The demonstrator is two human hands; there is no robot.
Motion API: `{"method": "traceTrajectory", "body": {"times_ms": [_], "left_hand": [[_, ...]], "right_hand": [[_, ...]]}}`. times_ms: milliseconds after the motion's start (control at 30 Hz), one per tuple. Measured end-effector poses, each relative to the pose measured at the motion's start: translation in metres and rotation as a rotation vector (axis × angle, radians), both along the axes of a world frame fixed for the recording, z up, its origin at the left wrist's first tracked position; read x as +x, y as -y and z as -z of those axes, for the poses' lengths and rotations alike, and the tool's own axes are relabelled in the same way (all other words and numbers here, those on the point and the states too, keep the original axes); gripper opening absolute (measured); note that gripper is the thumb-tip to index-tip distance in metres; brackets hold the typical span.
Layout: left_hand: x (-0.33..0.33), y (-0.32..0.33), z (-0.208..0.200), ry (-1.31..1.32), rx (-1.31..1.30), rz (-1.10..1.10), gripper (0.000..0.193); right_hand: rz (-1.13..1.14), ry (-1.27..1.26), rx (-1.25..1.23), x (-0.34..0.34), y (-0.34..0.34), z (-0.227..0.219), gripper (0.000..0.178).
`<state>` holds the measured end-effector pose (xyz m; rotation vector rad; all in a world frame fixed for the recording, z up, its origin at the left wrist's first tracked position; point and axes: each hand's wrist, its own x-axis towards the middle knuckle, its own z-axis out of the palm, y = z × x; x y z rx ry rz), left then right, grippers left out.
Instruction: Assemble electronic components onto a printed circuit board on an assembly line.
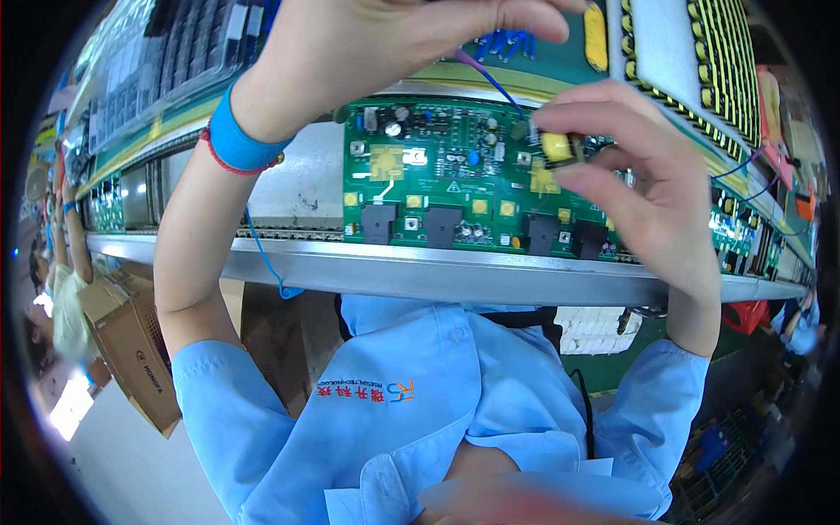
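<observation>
Between the thumb and fingers of my right hand [652, 175] is a small yellow-and-black transformer [556, 147]. It is held just above the right half of a green circuit board [451, 197] filled with parts, including black relay-like blocks [444, 226] along the near edge. My left hand [367, 57] reaches over the far side of the board, its thumb stretched to the right. The top edge of the picture cuts off most of its fingers, so any grip is hidden. From beneath that hand a purple-blue wire [499, 83] runs toward the transformer.
A metal rail [420, 265] runs along the board's near edge. Beyond the board lie blue wire pieces [507, 44], a yellow-and-black row of transformers [700, 52] in white trays, and black parts in clear trays [166, 79]. A cardboard box [131, 350] stands at lower left.
</observation>
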<state>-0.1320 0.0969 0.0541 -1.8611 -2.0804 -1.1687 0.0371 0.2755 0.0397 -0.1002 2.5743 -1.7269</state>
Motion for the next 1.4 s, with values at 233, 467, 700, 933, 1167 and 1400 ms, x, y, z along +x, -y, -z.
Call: {"method": "traceTrajectory", "body": {"times_ms": [233, 467, 700, 933, 1167, 1400], "left_hand": [[-0.022, 0.031, 0.035, -0.05, 0.524, 0.229, 0.03], [-0.033, 0.069, 0.058, -0.11, 0.492, 0.148, 0.013], [-0.013, 0.087, 0.032, -0.374, 0.124, -0.09, 0.01], [0.002, 0.093, 0.028, -0.403, -0.379, -0.181, 0.009], [0.003, 0.086, 0.03, -0.631, -0.405, -0.137, 0.007], [0.003, 0.084, 0.021, -0.721, -0.494, -0.155, 0.007]], "right_hand": [[-0.137, -0.347, 0.523, -0.027, 0.043, 0.017, 0.035], [-0.138, -0.319, 0.809, -0.037, 0.049, 0.025, 0.039], [-0.131, -0.296, 0.889, -0.038, 0.055, 0.02, 0.039], [-0.185, -0.236, 0.927, -0.035, 0.056, 0.009, 0.047], [-0.091, -0.255, 0.681, -0.015, 0.047, 0.004, 0.043], [-0.049, -0.271, 0.613, -0.01, 0.034, 0.013, 0.042]]}}
